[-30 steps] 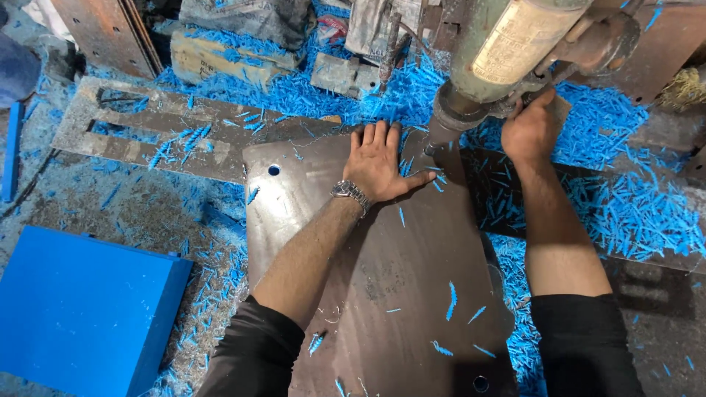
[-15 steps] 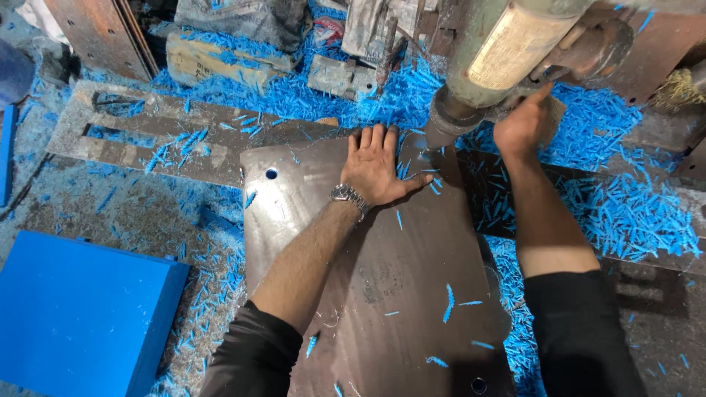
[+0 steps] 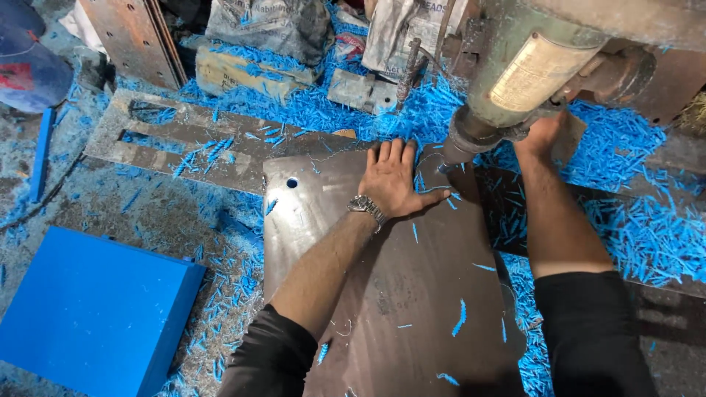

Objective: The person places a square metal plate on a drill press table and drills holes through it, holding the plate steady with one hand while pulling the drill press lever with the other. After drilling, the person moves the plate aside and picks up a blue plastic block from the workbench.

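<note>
A large dark steel plate lies flat in front of me, with a round hole near its far left corner. My left hand, a watch on its wrist, presses flat on the plate's far edge with the fingers spread. Just right of it hangs the drill head of a green machine, its spindle tip right at the plate's edge. My right hand reaches up behind the machine's lower part. Whether its fingers grip anything is hidden.
Blue plastic shavings cover the bench all around. A blue metal box sits at the lower left. A slotted steel plate lies at the far left, and bags and blocks stand at the back.
The view has shifted slightly and my left hand has slid a little toward the spindle. The right hand stays up at the machine.
</note>
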